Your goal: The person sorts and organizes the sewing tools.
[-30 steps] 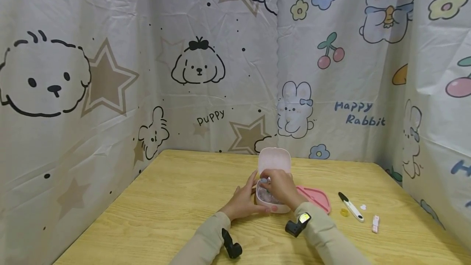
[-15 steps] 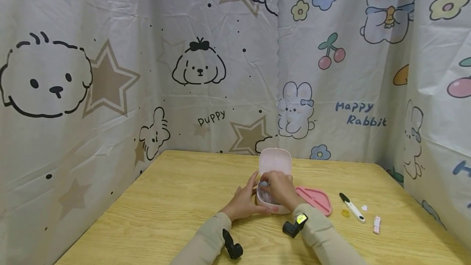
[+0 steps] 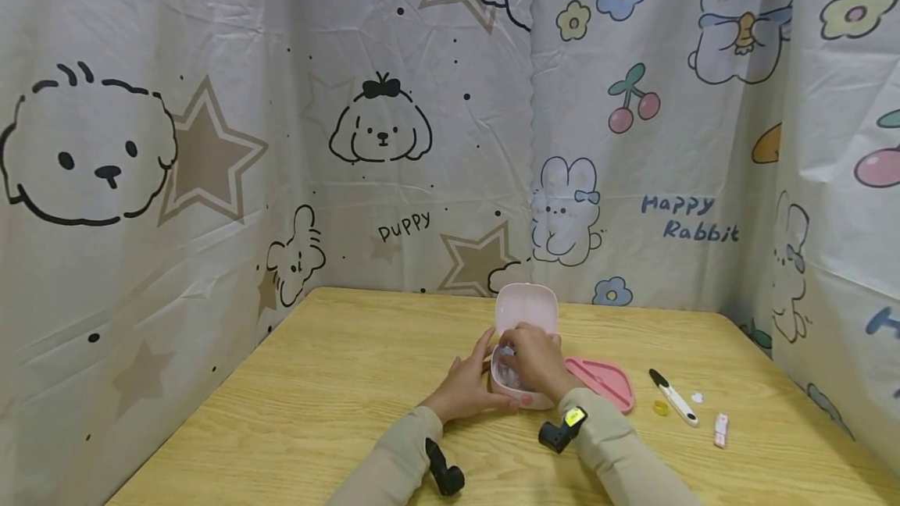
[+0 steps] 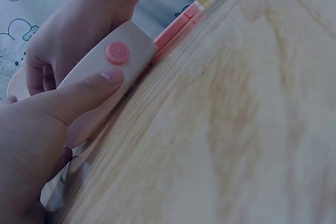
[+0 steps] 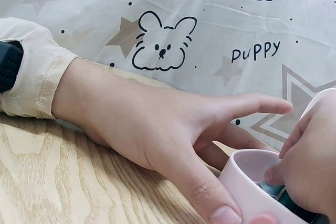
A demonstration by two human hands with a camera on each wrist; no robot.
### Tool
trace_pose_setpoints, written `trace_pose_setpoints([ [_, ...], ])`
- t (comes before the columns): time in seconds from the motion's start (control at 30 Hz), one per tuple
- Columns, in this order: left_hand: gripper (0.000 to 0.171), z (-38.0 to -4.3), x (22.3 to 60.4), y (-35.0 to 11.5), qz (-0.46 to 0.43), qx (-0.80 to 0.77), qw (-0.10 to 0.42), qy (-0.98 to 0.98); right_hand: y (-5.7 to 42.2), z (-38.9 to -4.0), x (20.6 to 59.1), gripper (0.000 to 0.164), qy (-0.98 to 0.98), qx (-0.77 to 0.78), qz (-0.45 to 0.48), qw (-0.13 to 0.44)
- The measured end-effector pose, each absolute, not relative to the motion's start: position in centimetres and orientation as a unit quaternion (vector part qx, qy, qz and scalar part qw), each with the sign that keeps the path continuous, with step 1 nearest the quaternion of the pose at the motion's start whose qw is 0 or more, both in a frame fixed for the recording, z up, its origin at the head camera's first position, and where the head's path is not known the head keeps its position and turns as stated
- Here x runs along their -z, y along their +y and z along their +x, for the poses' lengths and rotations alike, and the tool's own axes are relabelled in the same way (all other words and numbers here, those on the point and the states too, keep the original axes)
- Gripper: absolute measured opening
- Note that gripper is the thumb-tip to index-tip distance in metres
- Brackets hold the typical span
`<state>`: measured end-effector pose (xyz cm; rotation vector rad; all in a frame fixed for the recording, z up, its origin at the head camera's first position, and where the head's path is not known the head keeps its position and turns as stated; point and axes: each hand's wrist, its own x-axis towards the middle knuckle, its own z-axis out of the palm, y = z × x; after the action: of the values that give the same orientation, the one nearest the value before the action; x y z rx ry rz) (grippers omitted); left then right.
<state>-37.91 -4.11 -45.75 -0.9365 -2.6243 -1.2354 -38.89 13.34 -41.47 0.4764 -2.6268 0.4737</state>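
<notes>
A pale pink box (image 3: 540,401) stands on the table with its lid (image 3: 526,307) raised at the back. My left hand (image 3: 460,387) holds the box from the left, thumb against the front beside a round pink button (image 4: 117,52). From the right, my right hand (image 3: 537,358) reaches over the rim, fingers curled down inside. At its fingertips is a small pale blue piece (image 5: 272,188), seen in the right wrist view. Something dark green (image 5: 287,203) lies below it in the box. The rest of the contents is mostly hidden by the right hand.
A flat pink tray-like piece (image 3: 606,383) lies just right of the box. Farther right are a black-and-white slim tool (image 3: 673,397), a yellow ring-shaped item (image 3: 660,408), a small white piece (image 3: 697,397) and a small pink-and-white item (image 3: 720,429). Printed curtains surround the table.
My right hand has lowered slightly into the box, taking the pale blue piece down with it. The left hand and the box have stayed in place.
</notes>
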Motion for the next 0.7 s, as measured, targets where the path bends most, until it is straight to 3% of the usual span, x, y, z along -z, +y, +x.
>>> trace_pose_setpoints([
  [0.7, 0.124, -37.94, 45.74, -4.16, -0.308, 0.407, 0.045, -0.859, 13.29, -38.83, 41.69, 0.013, -0.95, -0.147, 0.172, 0.217],
])
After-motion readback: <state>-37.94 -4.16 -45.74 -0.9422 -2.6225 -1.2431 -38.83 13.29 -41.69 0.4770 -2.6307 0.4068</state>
